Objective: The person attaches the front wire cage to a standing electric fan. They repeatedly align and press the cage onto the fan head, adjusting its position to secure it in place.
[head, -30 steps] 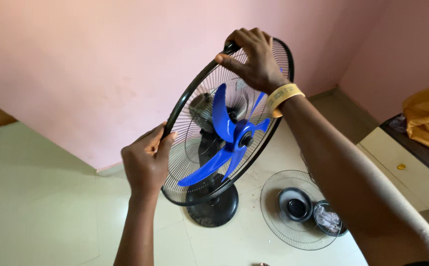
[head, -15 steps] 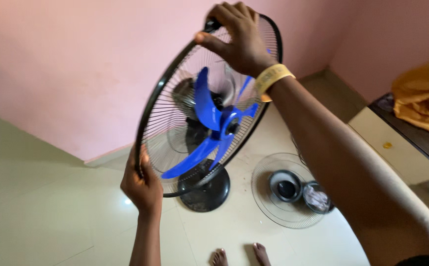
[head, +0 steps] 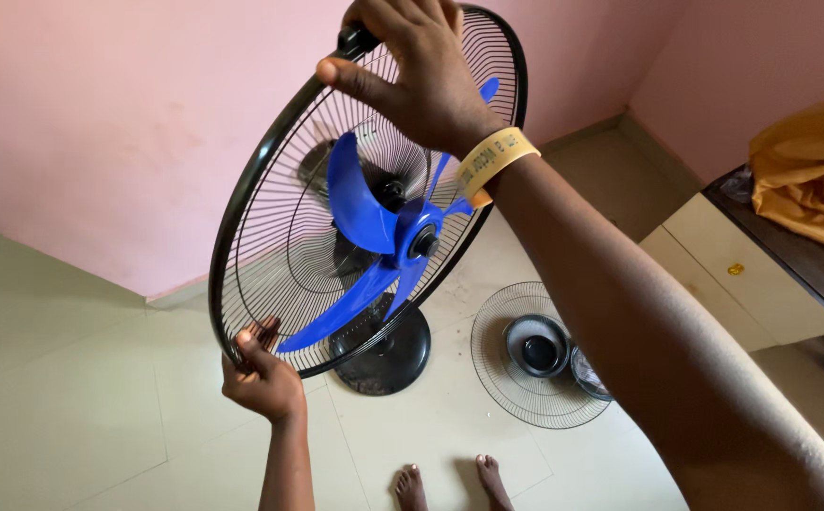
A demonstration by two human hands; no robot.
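A pedestal fan stands in front of me with blue blades (head: 374,227) and a black wire rear guard (head: 280,246) whose dark rim is open to me. My right hand (head: 412,71), with a yellow band on its wrist, grips the top of the guard's rim. My left hand (head: 261,374) holds the rim at its lower left. The fan's round black base (head: 388,360) rests on the floor behind the guard.
The detached front wire guard (head: 516,378) lies flat on the tiled floor to the right, with a black round cap (head: 537,348) on it. A cream cabinet (head: 743,274) with an orange cloth (head: 809,170) on top stands at the right. Pink walls rise behind. My bare feet (head: 450,483) show below.
The view has closed in on the fan. My left hand has slid down the rim from the left side to the lower left; my right hand stays on top.
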